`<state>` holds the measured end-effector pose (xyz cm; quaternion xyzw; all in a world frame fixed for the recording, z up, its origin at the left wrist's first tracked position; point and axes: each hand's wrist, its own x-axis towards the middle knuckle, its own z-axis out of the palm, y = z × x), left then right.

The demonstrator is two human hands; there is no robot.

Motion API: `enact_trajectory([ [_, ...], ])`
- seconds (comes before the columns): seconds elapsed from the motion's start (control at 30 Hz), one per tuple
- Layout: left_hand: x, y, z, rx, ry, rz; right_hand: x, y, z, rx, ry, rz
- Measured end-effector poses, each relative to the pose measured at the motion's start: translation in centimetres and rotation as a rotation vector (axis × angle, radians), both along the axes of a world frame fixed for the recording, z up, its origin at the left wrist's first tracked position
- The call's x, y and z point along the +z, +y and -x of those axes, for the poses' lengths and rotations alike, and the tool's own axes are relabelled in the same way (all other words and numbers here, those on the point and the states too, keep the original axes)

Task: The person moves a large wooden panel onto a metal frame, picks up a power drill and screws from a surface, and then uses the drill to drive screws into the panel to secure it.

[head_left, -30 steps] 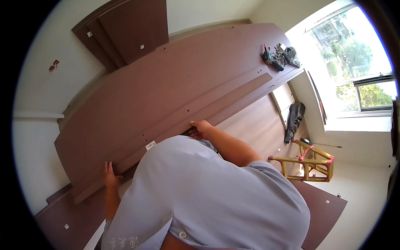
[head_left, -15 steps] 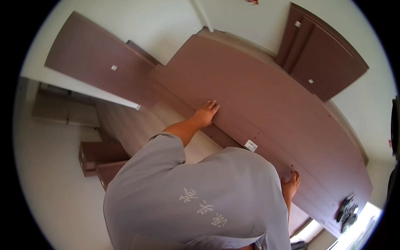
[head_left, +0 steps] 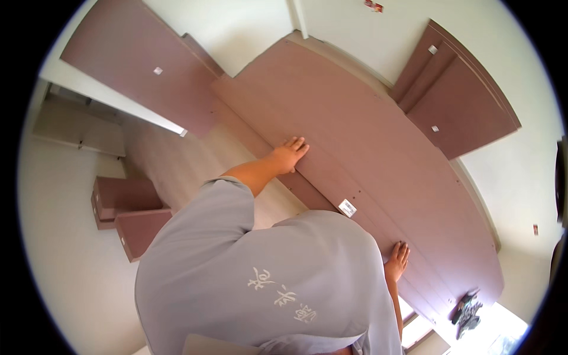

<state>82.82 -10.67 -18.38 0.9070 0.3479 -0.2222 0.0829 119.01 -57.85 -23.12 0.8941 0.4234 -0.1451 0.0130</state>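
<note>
A long brown board assembly (head_left: 331, 106) stretches diagonally in front of me, its top flat. My left hand (head_left: 290, 155) rests palm down on its near edge, fingers stretched out on the surface. Further to the right along the same edge, my right hand (head_left: 397, 261) lies on the board with its fingers extended. Neither hand holds anything. Between them a white label (head_left: 347, 207) sticks to the board, with small dark holes near it. A lower brown strip (head_left: 307, 192) shows beneath the edge by my left hand.
A brown panel (head_left: 136, 65) stands at the far left. More brown panels (head_left: 467, 100) lean on the wall at the far right. Brown boxes or drawers (head_left: 127, 198) sit at left, on the wooden floor (head_left: 177, 171). A dark, tangled bundle (head_left: 465, 313) lies on the board's right end.
My view has shifted slightly. My right hand's fingers, bent at the board's edge before, now lie straighter on its surface. My left hand stays on the board, its fingers spread a little more.
</note>
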Motion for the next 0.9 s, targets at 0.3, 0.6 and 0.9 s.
enact_trajectory([
  [0.3, 1.9, 3.1, -2.1, -0.49, 0.331, -0.049, 5.9, 3.2, -2.3, 0.23, 0.024, 0.252],
  [0.6, -0.6, 1.6, -0.3, -0.469, 0.046, -0.15, 2.8, -0.9, -1.3, 0.192, -0.059, -0.025],
  [0.9, 9.9, 3.5, -0.3, -0.482, -0.081, 0.208, 9.1, -4.5, 1.9, 0.028, -0.148, -0.398],
])
